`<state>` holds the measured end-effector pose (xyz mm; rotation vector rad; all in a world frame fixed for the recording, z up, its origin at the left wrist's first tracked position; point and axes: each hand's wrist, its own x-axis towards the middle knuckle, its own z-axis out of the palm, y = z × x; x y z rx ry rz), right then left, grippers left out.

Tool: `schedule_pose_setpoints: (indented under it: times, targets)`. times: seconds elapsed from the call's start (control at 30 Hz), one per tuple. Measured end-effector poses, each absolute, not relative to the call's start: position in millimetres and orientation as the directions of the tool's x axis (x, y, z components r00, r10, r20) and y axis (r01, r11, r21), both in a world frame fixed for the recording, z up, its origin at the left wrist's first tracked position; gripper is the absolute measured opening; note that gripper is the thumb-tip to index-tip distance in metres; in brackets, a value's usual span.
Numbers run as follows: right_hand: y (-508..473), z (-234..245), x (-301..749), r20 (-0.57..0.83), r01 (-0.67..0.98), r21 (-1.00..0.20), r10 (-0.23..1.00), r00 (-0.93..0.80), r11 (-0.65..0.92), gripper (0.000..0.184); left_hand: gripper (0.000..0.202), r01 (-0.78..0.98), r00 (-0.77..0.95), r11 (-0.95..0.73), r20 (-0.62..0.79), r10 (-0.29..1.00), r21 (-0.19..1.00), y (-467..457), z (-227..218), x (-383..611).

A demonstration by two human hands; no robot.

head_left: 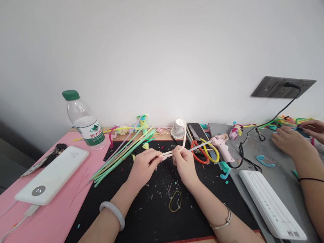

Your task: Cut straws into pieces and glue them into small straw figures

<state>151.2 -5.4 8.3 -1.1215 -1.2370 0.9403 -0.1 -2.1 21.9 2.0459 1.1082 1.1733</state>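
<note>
My left hand [146, 166] and my right hand [185, 165] meet above the black mat [151, 227], both with fingers pinched. Between them stretches a cream pipe cleaner [167, 153], doubled over there, its long end looping up from my right fingers past a white paper cup [178, 129]. Left of my hands lies a bundle of green, yellow and purple pipe cleaners [119, 158]. On the right, scissors [201, 157] with orange and yellow handles rest close to my right hand. Beyond them is a pink glue gun [223, 148] with a glue stick poking out behind.
A water bottle [85, 121] and a white power bank [53, 174] stand on pink paper [55, 225] at left. At right are a second power bank [271, 204], a black cable and another person's hands [296, 142]. A rubber band [175, 202] and scraps litter the mat.
</note>
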Motion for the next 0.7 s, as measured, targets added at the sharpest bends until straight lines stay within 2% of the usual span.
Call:
schedule_pose_setpoints:
  times: [0.17, 0.4, 0.7]
  targets:
    - [-4.2, 6.4, 153.4, 0.234, 0.052, -0.972, 0.966, 0.111, 0.230, 0.031, 0.019, 0.366, 0.279, -0.540, 0.465, 0.840, 0.758, -1.5, 18.6, 0.3]
    - [-3.7, 6.1, 153.6, 0.226, 0.002, -0.974, 0.970, 0.092, 0.227, 0.033, 0.021, 0.397, 0.340, -0.599, 0.495, 0.800, 0.695, 2.4, 15.2, -2.6]
    - [-2.9, 6.8, 154.4, 0.249, 0.004, -0.968, 0.966, 0.077, 0.249, 0.035, 0.024, 0.456, 0.413, -0.595, 0.435, 0.800, 0.662, 2.1, 17.6, -6.2]
